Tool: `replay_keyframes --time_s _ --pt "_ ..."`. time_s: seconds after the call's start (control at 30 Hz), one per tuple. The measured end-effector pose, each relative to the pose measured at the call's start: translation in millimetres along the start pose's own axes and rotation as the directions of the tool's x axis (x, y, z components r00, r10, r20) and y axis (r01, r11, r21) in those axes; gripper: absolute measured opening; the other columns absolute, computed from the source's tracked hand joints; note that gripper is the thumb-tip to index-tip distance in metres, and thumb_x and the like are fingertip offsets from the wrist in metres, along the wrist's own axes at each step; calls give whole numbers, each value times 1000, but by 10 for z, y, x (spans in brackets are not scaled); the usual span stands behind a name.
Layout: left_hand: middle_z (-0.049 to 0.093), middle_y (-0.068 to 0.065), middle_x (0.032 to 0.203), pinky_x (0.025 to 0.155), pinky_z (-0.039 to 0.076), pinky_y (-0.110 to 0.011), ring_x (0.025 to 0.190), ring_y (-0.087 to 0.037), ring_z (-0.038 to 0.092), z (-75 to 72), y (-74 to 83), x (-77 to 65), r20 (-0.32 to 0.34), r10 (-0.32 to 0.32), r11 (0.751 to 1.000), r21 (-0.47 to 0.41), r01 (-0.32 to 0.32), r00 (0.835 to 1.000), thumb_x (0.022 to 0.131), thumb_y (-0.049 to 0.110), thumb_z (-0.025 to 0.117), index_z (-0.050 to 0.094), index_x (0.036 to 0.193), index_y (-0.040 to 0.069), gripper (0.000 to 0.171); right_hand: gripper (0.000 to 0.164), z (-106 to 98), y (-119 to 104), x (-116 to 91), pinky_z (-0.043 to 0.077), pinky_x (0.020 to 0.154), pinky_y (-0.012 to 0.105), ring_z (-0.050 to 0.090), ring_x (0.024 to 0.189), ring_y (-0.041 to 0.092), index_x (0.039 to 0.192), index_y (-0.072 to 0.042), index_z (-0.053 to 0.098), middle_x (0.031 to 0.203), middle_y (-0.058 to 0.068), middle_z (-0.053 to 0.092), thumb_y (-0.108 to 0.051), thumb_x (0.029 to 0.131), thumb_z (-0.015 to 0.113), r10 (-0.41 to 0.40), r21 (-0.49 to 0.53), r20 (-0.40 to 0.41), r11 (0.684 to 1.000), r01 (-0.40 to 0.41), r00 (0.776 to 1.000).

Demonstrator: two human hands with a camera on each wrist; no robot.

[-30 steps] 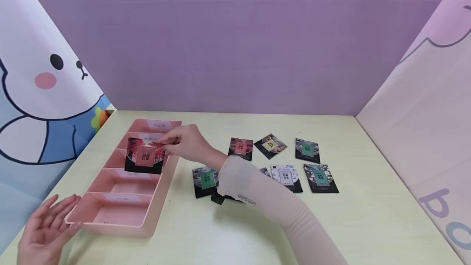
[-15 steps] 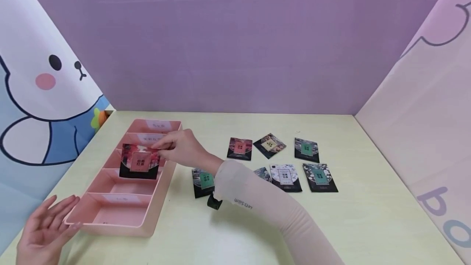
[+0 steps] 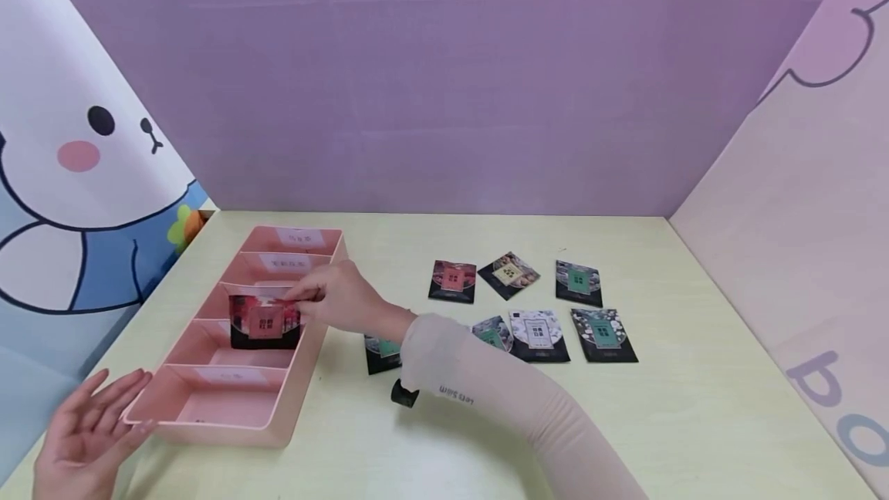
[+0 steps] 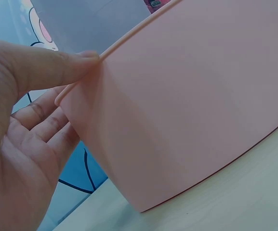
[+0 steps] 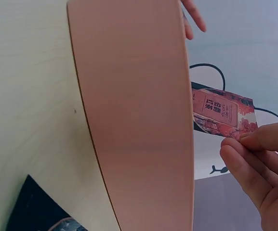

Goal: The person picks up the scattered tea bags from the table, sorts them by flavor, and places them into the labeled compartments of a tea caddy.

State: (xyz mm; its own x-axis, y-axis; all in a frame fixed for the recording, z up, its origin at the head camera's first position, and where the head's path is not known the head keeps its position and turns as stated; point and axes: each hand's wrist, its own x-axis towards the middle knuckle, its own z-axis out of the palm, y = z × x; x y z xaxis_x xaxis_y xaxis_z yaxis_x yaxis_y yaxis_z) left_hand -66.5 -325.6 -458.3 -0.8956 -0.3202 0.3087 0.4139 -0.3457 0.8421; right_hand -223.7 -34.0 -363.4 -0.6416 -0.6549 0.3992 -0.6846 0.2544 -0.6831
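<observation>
My right hand (image 3: 347, 298) pinches a red-and-black tea sachet (image 3: 265, 322) by its upper right corner, over the middle compartments of a pink divided box (image 3: 208, 435). The sachet faces me nearly upright; in the right wrist view its lower end is hidden behind the box's long side wall (image 5: 134, 106). At the box's near left corner is my left hand (image 3: 90, 434), palm up, fingers extended along the outside. Its thumb (image 4: 57, 67) lies straight on the near rim in the left wrist view.
Several tea sachets lie on the pale table (image 3: 694, 407): a red one (image 3: 452, 281), a yellow-labelled one (image 3: 508, 275), a white one (image 3: 539, 335) and green-labelled ones such as the rightmost (image 3: 604, 335). My right forearm (image 3: 486, 376) partly covers another green one (image 3: 382, 353). White labels (image 3: 231, 375) mark the compartments.
My right hand has lowered the red sachet and drawn it slightly toward me, down to the box's compartments. The left hand has stayed at the box corner.
</observation>
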Motion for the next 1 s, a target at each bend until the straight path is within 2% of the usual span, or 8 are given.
replay_keyframes --time_s 0.1,0.2,0.3,0.4,0.5,0.6,0.8,1.0 --pt "63 -4 131 82 56 -21 116 -10 63 1 -4 -7 -8 -1 1000 15 2 1000 84 -36 44 35 150 5 78 19 51 -8 -32 46 68 6 61 87 0 108 -5 78 105 3 74 1 91 69 -51 -110 51 992 57 997" --pt "63 -5 131 83 56 -21 116 -10 63 5 1 -10 -9 4 1000 13 -4 1000 83 -37 44 35 149 4 78 19 123 -17 -76 44 74 3 65 90 6 106 -5 77 104 5 74 2 92 66 -167 -211 94 960 184 981" --pt "63 -4 130 83 56 -21 116 -9 63 5 7 -13 -10 -4 1000 14 4 1000 84 -36 44 36 149 5 78 19 179 -31 -126 45 81 4 68 90 11 105 -5 77 102 7 74 2 92 65 -276 -316 140 897 308 951" --pt "63 -6 131 84 55 -22 117 -11 62 0 5 -5 16 12 1000 -1 -12 1000 84 -36 43 35 150 3 77 19 197 -58 -174 47 83 6 70 90 12 106 -7 77 100 5 73 -1 93 65 -326 -410 187 831 375 927" --pt "62 -8 132 85 55 -23 118 -12 62 -10 -7 5 40 29 1000 -11 -28 999 84 -37 42 33 150 1 77 20 207 -66 -211 48 82 7 68 90 9 107 -12 78 100 -1 73 -4 93 66 -341 -501 219 765 405 914" --pt "62 -6 132 84 55 -22 117 -11 62 -30 -19 12 21 13 1000 6 -13 1000 84 -36 44 34 150 3 77 22 231 -50 -230 49 80 8 66 93 6 106 -16 79 101 -6 73 -6 92 66 -343 -558 227 722 410 912" --pt "62 -1 132 82 55 -20 114 -8 63 -82 -35 1 -64 -38 997 61 42 997 86 -31 49 35 151 9 77 22 287 -27 -241 47 87 10 65 99 9 107 -17 78 105 -6 74 -8 92 66 -349 -549 221 727 412 911" --pt "62 -1 132 82 55 -20 114 -8 63 -60 -44 9 -71 -47 996 67 52 996 86 -32 50 35 151 9 79 23 313 -38 -271 44 93 14 64 103 9 110 -21 77 110 -8 73 -13 93 64 -338 -617 246 668 416 908"
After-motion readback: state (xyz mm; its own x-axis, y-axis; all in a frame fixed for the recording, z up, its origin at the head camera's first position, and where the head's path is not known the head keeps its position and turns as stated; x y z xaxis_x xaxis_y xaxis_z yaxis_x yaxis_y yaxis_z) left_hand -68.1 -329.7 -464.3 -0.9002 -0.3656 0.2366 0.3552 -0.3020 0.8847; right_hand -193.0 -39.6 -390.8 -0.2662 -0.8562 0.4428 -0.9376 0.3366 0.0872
